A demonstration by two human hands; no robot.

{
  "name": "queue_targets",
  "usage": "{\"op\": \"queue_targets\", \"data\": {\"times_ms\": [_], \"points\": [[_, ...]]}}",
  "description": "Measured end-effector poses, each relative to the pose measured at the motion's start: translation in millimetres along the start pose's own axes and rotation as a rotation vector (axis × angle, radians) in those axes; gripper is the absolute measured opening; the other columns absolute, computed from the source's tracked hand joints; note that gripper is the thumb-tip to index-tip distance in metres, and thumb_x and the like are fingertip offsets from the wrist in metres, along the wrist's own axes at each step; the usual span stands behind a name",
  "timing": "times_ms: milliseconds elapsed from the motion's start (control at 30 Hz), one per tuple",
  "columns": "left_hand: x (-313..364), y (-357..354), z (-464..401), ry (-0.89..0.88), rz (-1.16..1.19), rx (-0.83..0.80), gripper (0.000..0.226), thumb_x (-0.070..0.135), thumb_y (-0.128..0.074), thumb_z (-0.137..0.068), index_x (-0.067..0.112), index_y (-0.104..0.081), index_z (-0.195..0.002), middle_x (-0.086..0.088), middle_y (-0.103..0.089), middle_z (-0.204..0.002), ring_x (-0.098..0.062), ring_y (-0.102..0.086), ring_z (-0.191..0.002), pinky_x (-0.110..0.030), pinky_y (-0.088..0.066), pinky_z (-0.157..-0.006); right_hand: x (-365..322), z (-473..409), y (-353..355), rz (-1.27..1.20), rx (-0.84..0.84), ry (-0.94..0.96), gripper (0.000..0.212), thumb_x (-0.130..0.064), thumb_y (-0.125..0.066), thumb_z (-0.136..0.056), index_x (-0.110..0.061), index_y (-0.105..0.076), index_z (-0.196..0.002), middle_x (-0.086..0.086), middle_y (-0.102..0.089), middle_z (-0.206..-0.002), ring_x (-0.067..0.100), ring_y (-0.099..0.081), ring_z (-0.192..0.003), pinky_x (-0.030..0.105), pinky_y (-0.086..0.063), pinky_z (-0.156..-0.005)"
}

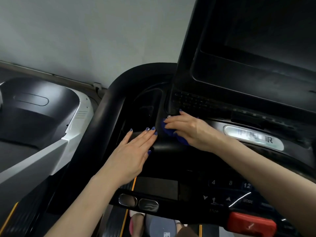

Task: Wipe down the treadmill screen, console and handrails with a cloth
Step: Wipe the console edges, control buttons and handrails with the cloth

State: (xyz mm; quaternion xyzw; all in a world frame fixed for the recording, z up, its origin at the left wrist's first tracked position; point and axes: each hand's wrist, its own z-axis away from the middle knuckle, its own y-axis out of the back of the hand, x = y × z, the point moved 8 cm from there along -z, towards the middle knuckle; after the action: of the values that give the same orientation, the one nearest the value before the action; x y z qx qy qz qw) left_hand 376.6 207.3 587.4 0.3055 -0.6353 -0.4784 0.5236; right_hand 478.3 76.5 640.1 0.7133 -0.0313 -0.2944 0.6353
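Note:
A black treadmill console (pixel 171 151) fills the middle and right of the head view, with its dark screen (pixel 266 28) tilted up at the top right. My right hand (pixel 189 129) presses a blue cloth (pixel 171 132) onto the console's left part, just below the screen's lower left corner; the hand covers most of the cloth. My left hand (pixel 135 151) lies flat, fingers straight, on the console edge beside a recessed cup tray (pixel 145 106). The curved black left handrail (pixel 109 106) runs past the tray.
A silver brand badge (pixel 254 137) sits right of my right hand. Below are number keys (pixel 230 183), metal pulse sensors (pixel 138 201) and a red stop button (pixel 251 223). A neighbouring white and black treadmill (pixel 42 113) stands at the left, with a grey wall behind.

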Motion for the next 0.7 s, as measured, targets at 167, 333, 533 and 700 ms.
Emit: {"op": "queue_targets", "data": {"times_ms": [167, 333, 533, 700], "points": [[-5.2, 8.6, 7.0, -0.017, -0.094, 0.046, 0.056, 0.031, -0.028, -0.096, 0.015, -0.044, -0.147, 0.0, -0.04, -0.155, -0.012, -0.036, -0.143, -0.043, -0.017, -0.117, -4.6, -14.7, -2.9, 0.132, -0.034, 0.09, 0.033, -0.011, -0.061, -0.094, -0.014, -0.062, -0.127, 0.002, -0.059, -0.136, 0.012, -0.052, -0.128, 0.041, -0.007, -0.122], [-13.3, 28.0, 10.5, -0.02, -0.186, 0.104, 0.053, 0.028, -0.033, -0.094, 0.01, -0.056, -0.138, -0.006, -0.053, -0.145, -0.018, -0.047, -0.137, -0.046, -0.019, -0.114, -13.8, -47.5, -9.0, 0.438, 0.088, 0.11, 0.025, -0.014, -0.066, -0.089, -0.013, -0.068, -0.113, 0.003, -0.069, -0.118, 0.017, -0.067, -0.107, 0.05, -0.014, -0.121], [-39.7, 43.1, 20.1, 0.062, -0.233, 0.117, 0.055, 0.028, -0.031, -0.094, 0.01, -0.055, -0.139, -0.005, -0.053, -0.145, -0.018, -0.045, -0.138, -0.052, -0.019, -0.114, -3.9, -80.4, -10.2, 0.691, 0.043, -0.047, 0.022, -0.012, -0.046, -0.094, -0.011, -0.067, -0.102, 0.003, -0.068, -0.091, 0.021, -0.067, -0.088, 0.046, 0.002, -0.123], [-49.4, 43.1, 26.6, 0.088, -0.267, 0.108, 0.055, 0.028, -0.031, -0.092, 0.01, -0.057, -0.137, -0.005, -0.055, -0.143, -0.018, -0.047, -0.136, -0.053, -0.017, -0.114, -3.3, -104.0, -3.0, 0.82, 0.017, -0.203, 0.028, -0.01, -0.038, -0.094, -0.011, -0.065, -0.087, 0.002, -0.059, -0.07, 0.019, -0.058, -0.065, 0.044, 0.009, -0.121]]}}
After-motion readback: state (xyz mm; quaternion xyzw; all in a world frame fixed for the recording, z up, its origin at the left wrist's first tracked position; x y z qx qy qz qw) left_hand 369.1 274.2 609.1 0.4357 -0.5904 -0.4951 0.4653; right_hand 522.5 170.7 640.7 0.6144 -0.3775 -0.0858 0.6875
